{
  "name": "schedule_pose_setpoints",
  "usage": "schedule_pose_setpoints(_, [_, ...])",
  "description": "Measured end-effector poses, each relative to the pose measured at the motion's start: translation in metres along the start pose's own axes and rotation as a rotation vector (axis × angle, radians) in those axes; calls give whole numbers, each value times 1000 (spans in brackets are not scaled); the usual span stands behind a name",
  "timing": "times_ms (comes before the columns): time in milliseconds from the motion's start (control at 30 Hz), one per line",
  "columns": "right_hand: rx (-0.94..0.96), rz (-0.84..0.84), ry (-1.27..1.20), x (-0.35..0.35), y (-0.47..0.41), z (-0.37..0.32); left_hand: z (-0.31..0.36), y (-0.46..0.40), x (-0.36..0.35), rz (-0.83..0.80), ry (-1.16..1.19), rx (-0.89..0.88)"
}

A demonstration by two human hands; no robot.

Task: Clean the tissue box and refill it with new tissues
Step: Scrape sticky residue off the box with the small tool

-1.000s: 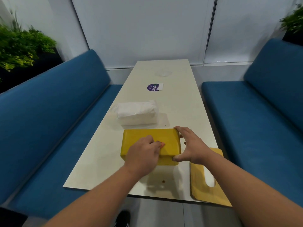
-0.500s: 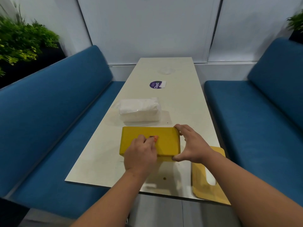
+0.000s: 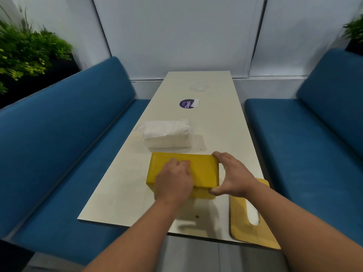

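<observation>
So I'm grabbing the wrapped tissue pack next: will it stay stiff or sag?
The tissue pack probably sags a little: its clear wrap looks loose and crinkled. Likely light, being soft stacked tissue. Its broad flat base suggests it slides rather than tips.

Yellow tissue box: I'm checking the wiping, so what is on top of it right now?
The left hand rests curled on the yellow tissue box. Whether it holds a cloth is hidden under the fingers. The right hand grips the box's right end.

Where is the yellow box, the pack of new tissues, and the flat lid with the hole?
yellow tissue box (image 3: 202, 169): head view, bare top face.
tissue pack (image 3: 167, 134): head view, wrapped middle.
yellow lid (image 3: 238, 216): head view, flat part left of its slot.
</observation>
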State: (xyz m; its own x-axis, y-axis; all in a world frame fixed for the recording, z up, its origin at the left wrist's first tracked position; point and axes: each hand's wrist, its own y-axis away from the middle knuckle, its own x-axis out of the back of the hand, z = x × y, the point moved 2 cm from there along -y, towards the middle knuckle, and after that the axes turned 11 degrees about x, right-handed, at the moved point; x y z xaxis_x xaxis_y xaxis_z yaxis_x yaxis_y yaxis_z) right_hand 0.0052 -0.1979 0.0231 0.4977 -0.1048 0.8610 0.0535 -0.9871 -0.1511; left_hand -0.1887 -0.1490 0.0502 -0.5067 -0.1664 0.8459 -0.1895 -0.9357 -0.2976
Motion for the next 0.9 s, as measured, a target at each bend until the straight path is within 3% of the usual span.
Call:
schedule_pose_setpoints(167, [3, 34, -30, -2, 1, -1, 43, 10, -17, -51, -15, -270])
schedule_pose_setpoints(400, [16, -7, -8, 0, 3, 0, -32, -31, 6, -17, -18, 60])
schedule_pose_setpoints(633, [7, -3, -5, 0, 2, 0, -63, -38, 21, 85, -108, 206])
schedule_pose_setpoints(900, [-30, 34, -69, 1, 6, -1, 37, -18, -6, -109, -95, -106])
